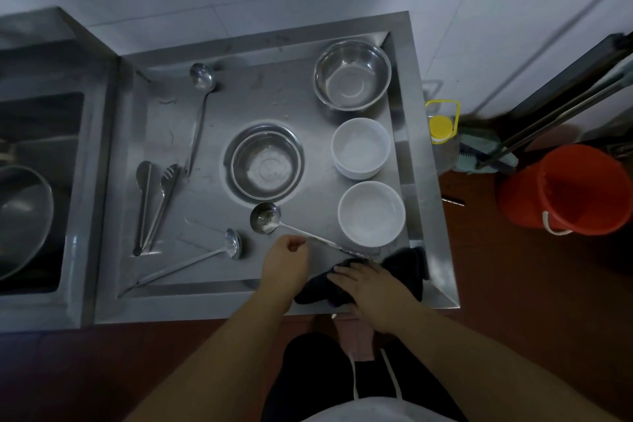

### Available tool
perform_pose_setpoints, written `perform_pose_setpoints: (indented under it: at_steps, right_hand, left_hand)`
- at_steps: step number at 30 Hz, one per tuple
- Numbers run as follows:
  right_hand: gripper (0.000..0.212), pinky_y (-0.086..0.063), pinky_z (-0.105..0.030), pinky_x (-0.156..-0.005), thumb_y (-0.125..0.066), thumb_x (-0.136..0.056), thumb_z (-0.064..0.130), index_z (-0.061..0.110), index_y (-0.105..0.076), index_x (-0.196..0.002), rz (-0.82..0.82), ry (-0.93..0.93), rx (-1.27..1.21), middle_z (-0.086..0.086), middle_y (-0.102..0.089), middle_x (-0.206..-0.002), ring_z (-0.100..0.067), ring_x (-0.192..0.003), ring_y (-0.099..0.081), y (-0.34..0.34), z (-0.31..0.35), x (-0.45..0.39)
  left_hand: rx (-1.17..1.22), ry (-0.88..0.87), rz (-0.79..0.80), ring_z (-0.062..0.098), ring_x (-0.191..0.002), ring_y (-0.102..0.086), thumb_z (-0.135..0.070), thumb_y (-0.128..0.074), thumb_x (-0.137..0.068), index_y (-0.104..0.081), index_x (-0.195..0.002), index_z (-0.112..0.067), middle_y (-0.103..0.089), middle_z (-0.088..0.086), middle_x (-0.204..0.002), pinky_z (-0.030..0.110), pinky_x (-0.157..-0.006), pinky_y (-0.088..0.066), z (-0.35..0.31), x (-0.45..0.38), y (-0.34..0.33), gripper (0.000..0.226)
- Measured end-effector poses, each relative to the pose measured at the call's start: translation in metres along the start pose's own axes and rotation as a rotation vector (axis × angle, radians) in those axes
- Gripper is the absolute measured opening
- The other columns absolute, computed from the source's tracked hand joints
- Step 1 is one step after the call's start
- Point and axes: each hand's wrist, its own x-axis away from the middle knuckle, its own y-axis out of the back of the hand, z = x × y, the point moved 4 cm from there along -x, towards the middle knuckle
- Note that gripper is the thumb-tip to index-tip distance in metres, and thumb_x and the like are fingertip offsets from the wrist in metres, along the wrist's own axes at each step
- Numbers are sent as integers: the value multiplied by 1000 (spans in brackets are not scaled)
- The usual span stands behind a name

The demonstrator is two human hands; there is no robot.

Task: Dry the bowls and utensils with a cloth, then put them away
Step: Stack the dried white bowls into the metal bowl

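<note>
Just beyond the left hand (286,260), which is curled into a loose fist around the handle of a steel ladle (265,217), sits a steel bowl (266,163) in a round recess of the metal tray (239,103). To that hand's right, two white bowls (371,212) stand near the tray's edge, with a larger steel bowl (352,74) farther off. To its left lie a second ladle (233,243), tongs (154,202) and, farther away, a third ladle (202,77). The right hand (371,284) lies flat, fingers spread, on a dark cloth (400,267) bunched over the tray's near rim; the held ladle's handle end disappears under that cloth. Dim light blurs the cloth's folds. The ladle's cup faces up, shiny, with pale droplets or glare inside. An orange bucket (565,188) stands on the floor well to the right.
</note>
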Motion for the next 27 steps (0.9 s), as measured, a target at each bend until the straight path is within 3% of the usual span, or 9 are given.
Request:
perform_pose_setpoints:
  at_steps: [4, 8, 11, 13, 15, 18, 21, 24, 27]
  right_hand:
    - [68, -27, -40, -127, -57, -95, 41, 27, -41, -160, -105, -14, -89, 3, -45, -163, -21, -150, -40, 11, -11, 14]
    - [34, -50, -37, -101, -56, -96, 24, 19, -68, -127, -262, -55, -92, -4, -67, -128, -24, -119, -59, 29, -39, 40]
    - [21, -51, -38, -87, -55, -98, 16, 13, -73, -107, -330, -303, -154, -9, -70, -109, -30, -106, -65, 46, -80, 57]
    - [24, -52, -39, -93, -53, -105, 19, 12, -71, -118, -402, -563, -470, -9, -71, -118, -29, -113, -65, 59, -103, 65]
    - [29, -52, -42, -101, -54, -109, 30, 20, -66, -134, -505, -710, -979, -4, -67, -133, -24, -122, -61, 73, -111, 63]
    - [36, -58, -40, -84, -51, -109, 47, 29, -64, -137, -514, -708, -1630, 1, -70, -133, -22, -124, -65, 86, -104, 42]
    - [44, -62, -43, -85, -52, -104, 57, 30, -66, -136, -457, -704, -1789, 5, -77, -122, -19, -118, -67, 85, -96, 24]
    - [46, -58, -54, -100, -58, -100, 61, 30, -69, -131, -424, -727, -1825, -1, -79, -119, -26, -116, -69, 70, -93, 11]
    - [37, -57, -53, -104, -60, -100, 57, 31, -70, -125, -425, -712, -1849, -6, -75, -125, -26, -114, -71, 61, -93, 4]
  left_hand:
    - [-6, -4, 40, 21, -97, -73, -29, -60, -94, -71, -100, -33, -75, -2, -102, 50, -93, -62, -5, 5, -5, 13]
    - [4, -24, 62, 21, -100, -72, -32, -60, -94, -70, -101, -34, -75, -3, -104, 51, -96, -61, -16, 10, -12, 12]
    - [60, -50, 50, 24, -99, -73, -35, -61, -100, -70, -104, -32, -76, -2, -100, 52, -96, -61, -28, 12, -18, 11]
    - [128, -49, 66, 27, -103, -73, -35, -58, -106, -70, -110, -28, -75, 2, -105, 50, -96, -61, -36, 14, -27, 15]
    - [232, -21, 111, 25, -110, -70, -34, -54, -109, -68, -119, -25, -71, 6, -119, 44, -97, -61, -43, 14, -39, 19]
    - [425, 77, 211, 19, -118, -67, -35, -50, -111, -65, -132, -22, -73, 2, -126, 37, -100, -58, -47, 16, -57, 29]
    - [616, 206, 257, 7, -100, -71, -41, -51, -110, -71, -118, -24, -82, -12, -98, 25, -82, -57, -50, 18, -70, 27]
    - [651, 222, 283, 12, -80, -66, -47, -46, -109, -70, -126, -18, -75, 2, -107, 34, -95, -55, -48, 11, -80, 41]
    - [663, 227, 329, 15, -75, -64, -51, -43, -109, -63, -141, -13, -68, 12, -112, 33, -85, -57, -44, 5, -87, 54]
